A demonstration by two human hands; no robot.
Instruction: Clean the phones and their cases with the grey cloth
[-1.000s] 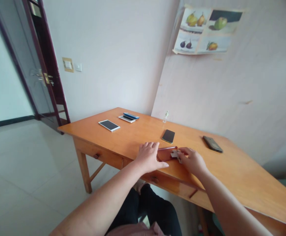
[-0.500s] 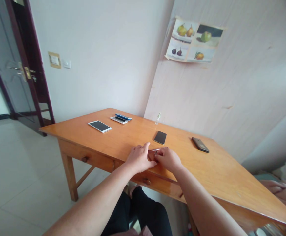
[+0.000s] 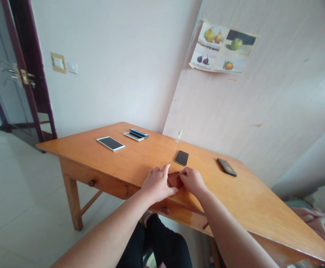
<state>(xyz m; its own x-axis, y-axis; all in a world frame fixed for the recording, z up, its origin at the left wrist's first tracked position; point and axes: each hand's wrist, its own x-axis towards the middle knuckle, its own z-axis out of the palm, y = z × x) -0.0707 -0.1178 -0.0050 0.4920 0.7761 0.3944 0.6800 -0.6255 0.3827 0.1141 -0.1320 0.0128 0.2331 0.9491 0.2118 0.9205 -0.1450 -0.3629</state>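
Observation:
Between my hands, close to the table's near edge, lies a flat, shiny reddish-brown thing (image 3: pixel 175 180) about the size of a phone; its ends are partly hidden by my fingers. My left hand (image 3: pixel 157 186) is around its left end, the thumb along the near side and the forefinger at the far side. At the far right part of it, my right hand (image 3: pixel 192 180) is closed in a pinch, with a tiny pale spot at the fingertips too small to name. Just beyond my hands a dark-screened phone (image 3: pixel 182 158) lies flat.
On the wooden table (image 3: pixel 140 163) are a white tablet (image 3: pixel 111 143), a white phone (image 3: pixel 133 136) with a blue phone (image 3: pixel 139 132) leaning on it, a small clear bottle (image 3: pixel 178 136) and a dark brown phone (image 3: pixel 226 167). A drawer knob (image 3: pixel 165 211) sticks out below my left wrist.
My right hand has shifted slightly right and back from my left, so more of the reddish-brown surface shows. The thing's top now faces me more. The view has moved a little.

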